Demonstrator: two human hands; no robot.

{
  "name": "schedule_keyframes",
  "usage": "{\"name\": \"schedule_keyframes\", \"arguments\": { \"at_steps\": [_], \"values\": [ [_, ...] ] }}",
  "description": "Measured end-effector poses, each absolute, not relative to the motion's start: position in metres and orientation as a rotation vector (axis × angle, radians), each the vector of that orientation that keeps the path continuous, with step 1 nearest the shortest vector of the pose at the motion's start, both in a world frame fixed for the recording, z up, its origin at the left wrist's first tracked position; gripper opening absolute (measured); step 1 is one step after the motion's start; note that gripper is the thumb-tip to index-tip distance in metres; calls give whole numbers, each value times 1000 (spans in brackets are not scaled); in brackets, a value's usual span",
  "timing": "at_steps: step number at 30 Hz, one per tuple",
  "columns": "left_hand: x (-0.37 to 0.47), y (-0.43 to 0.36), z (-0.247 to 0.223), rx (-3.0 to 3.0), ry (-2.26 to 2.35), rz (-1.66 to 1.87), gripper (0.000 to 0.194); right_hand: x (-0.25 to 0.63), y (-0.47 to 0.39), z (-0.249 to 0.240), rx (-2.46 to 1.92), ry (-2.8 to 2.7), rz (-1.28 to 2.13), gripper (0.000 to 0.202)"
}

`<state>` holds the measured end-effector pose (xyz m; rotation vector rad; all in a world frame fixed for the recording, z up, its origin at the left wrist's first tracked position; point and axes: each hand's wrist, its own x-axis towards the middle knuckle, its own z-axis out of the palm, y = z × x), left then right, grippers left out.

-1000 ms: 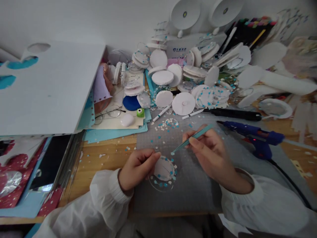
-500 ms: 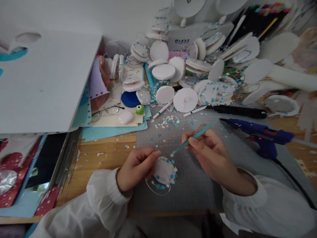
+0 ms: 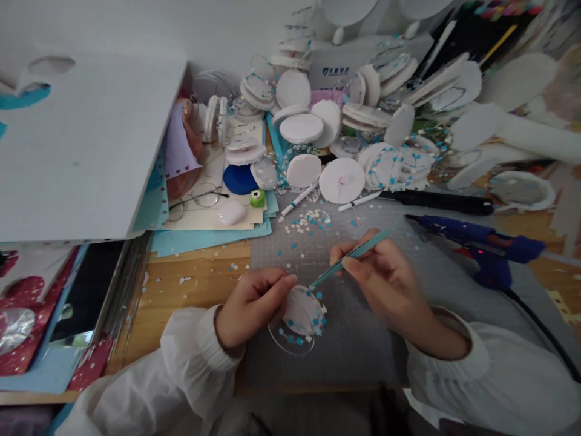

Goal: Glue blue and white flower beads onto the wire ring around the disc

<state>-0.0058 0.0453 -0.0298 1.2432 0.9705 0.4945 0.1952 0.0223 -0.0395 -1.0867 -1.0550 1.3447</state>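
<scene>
Head view: your right grip [image 3: 385, 281] is clasping teal tweezers [image 3: 367, 247], slanting from far right to near left, tips pointing at the far rim of a white disc [image 3: 299, 312]. Your left grip [image 3: 255, 303] is pinching this disc above the grey mat [image 3: 354, 354]; blue and white stars [image 3: 298, 341] are dotting its edge.

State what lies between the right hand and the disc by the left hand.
In the head view, teal tweezers slant from the right hand toward the disc; whether they touch it is unclear.
</scene>
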Motion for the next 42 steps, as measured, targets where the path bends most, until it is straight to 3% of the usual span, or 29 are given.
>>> {"name": "schedule_keyframes", "arguments": {
  "at_steps": [42],
  "values": [
    [-7, 44, -31, 1266, 971, 504, 48, 195, 27, -42, -1224, -1000, 1395, 15]
  ]
}}
